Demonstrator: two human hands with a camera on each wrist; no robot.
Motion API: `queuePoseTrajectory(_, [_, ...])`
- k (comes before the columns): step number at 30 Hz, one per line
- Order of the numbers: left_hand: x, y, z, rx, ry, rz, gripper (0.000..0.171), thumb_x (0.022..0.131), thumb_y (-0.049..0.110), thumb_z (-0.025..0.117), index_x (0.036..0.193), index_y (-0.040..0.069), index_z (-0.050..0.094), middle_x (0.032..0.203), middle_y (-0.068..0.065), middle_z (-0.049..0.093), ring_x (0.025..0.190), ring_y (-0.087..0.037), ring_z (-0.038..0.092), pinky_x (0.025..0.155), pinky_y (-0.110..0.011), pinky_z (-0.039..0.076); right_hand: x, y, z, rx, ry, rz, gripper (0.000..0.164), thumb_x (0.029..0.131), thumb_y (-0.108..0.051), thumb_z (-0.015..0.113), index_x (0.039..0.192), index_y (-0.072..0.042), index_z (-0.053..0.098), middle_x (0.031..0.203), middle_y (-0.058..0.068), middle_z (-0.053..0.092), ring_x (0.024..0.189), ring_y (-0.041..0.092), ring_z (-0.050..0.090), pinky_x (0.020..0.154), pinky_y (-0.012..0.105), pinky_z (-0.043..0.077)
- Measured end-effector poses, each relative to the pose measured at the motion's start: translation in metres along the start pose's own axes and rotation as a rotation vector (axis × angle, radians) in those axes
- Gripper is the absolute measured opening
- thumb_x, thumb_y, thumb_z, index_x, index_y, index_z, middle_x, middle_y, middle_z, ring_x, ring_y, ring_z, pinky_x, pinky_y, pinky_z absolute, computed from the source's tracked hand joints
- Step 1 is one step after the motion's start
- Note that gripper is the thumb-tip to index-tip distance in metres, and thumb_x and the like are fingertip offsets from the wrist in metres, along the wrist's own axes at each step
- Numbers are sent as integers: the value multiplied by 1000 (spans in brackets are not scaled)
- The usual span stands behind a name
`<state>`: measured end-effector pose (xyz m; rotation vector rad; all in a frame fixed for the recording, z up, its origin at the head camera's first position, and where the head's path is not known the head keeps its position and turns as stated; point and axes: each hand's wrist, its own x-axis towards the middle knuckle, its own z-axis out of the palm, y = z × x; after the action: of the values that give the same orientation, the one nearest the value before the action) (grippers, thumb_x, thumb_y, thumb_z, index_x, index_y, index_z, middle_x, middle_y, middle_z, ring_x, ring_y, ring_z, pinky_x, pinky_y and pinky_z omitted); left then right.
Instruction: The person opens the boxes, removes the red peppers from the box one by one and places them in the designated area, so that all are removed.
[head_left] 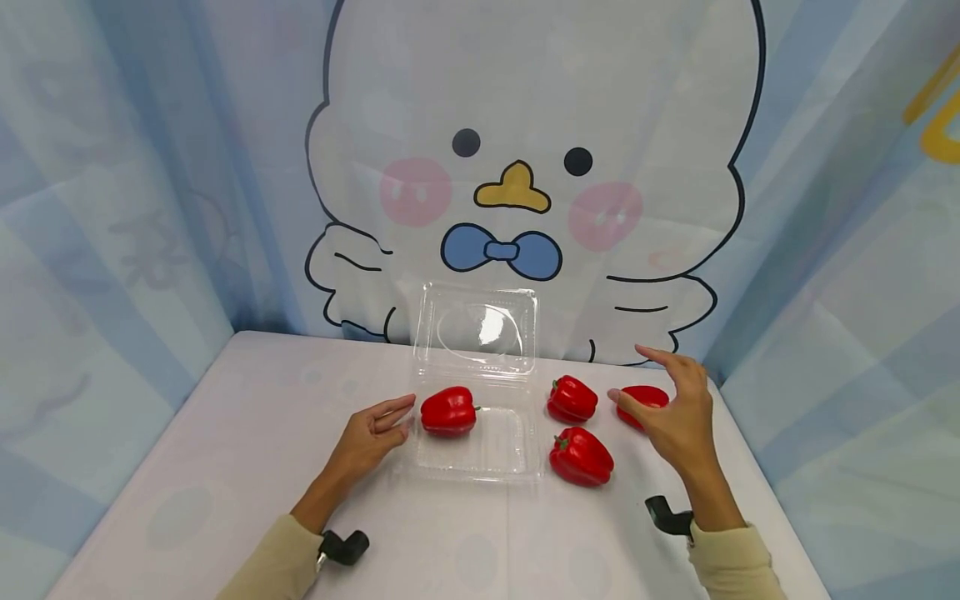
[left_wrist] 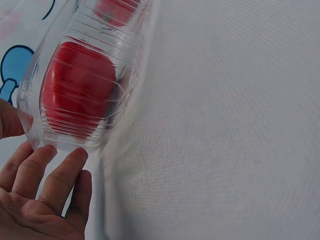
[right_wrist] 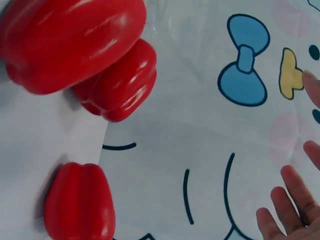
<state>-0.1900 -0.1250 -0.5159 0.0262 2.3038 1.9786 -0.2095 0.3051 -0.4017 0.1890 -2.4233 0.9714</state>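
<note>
A clear plastic hinged container (head_left: 480, 479) lies with its lid raised, and one red bell pepper (head_left: 447, 412) sits in the left of its base. My left hand (head_left: 371, 439) touches the container's left side, fingertips at the ribbed wall in the left wrist view and thumb near the rim. Right of the container are two more bell peppers, one farther back (head_left: 572, 399) and one nearer (head_left: 582, 457). Over the rightmost pepper (head_left: 651, 398) hovers my right hand (head_left: 681, 410), thumb and fingers spread wide. The right hand partly covers that pepper in the head view.
The white-covered table (head_left: 465, 542) is bounded by a curtain (head_left: 637, 100) with a cartoon character at the back and blue curtains at both sides. The raised container lid (head_left: 517, 350) stands close to the back curtain. Black wrist mounts (head_left: 345, 547) show on both forearms.
</note>
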Motion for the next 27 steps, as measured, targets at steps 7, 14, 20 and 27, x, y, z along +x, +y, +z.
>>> queuePoseTrajectory(7, [1,-3,0,-3,4,-9,54,101,8,66,155,13,56,160,-6,55,148,-26,55,113,-37,49,-5,-21,16,34,-22,-81,80,74,-15,96,147,-23,64,148,12,59,139,30,47,108,74,48])
queuePoseTrajectory(14, [0,0,1,1,3,-7,55,102,10,67,155,12,55,161,-7,54,150,-26,52,115,-40,48,-16,-46,36,69,-60,-110,84,72,-17,99,147,-24,63,148,10,59,139,29,50,101,69,57])
queuePoseTrajectory(20, [0,0,1,5,6,-13,55,102,11,67,155,13,55,160,-6,55,150,-25,51,115,-39,48,-26,-59,59,120,-115,-135,83,73,-21,99,147,-25,63,146,8,60,139,26,49,103,63,59])
queuePoseTrajectory(27, [-1,-1,0,-1,-5,4,55,102,10,66,156,12,53,162,-9,53,150,-28,51,114,-41,48,-37,-66,89,132,-164,-166,83,73,-29,99,148,-32,61,142,2,62,134,21,52,106,57,59])
